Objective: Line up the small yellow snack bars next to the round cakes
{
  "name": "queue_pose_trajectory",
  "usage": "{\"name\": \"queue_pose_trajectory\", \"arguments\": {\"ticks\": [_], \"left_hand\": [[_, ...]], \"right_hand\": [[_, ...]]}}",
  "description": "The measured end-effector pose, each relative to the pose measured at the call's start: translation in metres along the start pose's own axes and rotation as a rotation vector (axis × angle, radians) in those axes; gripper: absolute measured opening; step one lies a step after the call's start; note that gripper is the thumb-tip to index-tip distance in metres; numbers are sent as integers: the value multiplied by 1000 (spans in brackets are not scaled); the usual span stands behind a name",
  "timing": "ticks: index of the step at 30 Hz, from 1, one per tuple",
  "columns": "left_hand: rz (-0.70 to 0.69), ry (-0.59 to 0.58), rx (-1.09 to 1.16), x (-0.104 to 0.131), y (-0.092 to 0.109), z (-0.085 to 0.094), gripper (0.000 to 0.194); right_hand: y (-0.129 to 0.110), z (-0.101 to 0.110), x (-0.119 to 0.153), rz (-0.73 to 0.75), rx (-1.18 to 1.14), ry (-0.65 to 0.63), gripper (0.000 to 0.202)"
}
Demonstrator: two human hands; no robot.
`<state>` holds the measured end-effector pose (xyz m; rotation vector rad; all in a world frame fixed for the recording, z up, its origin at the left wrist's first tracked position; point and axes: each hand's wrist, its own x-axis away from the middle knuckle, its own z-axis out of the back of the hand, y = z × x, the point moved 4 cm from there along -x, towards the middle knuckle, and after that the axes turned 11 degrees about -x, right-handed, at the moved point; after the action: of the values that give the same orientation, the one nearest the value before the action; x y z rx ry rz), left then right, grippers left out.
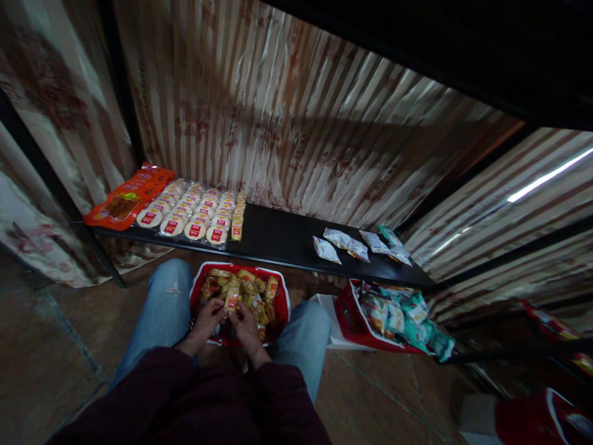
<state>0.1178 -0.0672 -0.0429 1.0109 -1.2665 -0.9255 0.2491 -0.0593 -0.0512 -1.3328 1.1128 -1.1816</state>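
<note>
Head view, two hands [206, 321] [247, 327], one gold packet [232, 298] held

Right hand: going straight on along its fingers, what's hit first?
The small gold-wrapped packet with red print, which the right hand touches with its fingers. Past that, probably the similar gold-wrapped packets heaped in the white-rimmed red plastic basket; depth is unclear from one view.

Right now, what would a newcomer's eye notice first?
The orange snack bag likely stands out, at the left end of the black shelf, beside round red-labelled packets. Next comes the gold-wrapped packet in the left hand and right hand, over a red basket of similar packets.
</note>
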Motion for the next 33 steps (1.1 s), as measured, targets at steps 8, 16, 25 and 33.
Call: {"name": "queue_pose_trajectory", "arguments": {"ticks": [8,16,25,33], "left_hand": [[-17,34,-53,1,2,1,32],[-81,60,-110,0,9,1,28],[-246,140,-172,-20,50,-1,18],[-314,185,-178,-53,87,2,15]], "right_hand": [[6,1,-2,7,-51,-9,43],[-9,-1,-4,33,2,13,35],[-47,2,-32,138,90,78,33],[-86,1,-77,256,233,139,31]]}}
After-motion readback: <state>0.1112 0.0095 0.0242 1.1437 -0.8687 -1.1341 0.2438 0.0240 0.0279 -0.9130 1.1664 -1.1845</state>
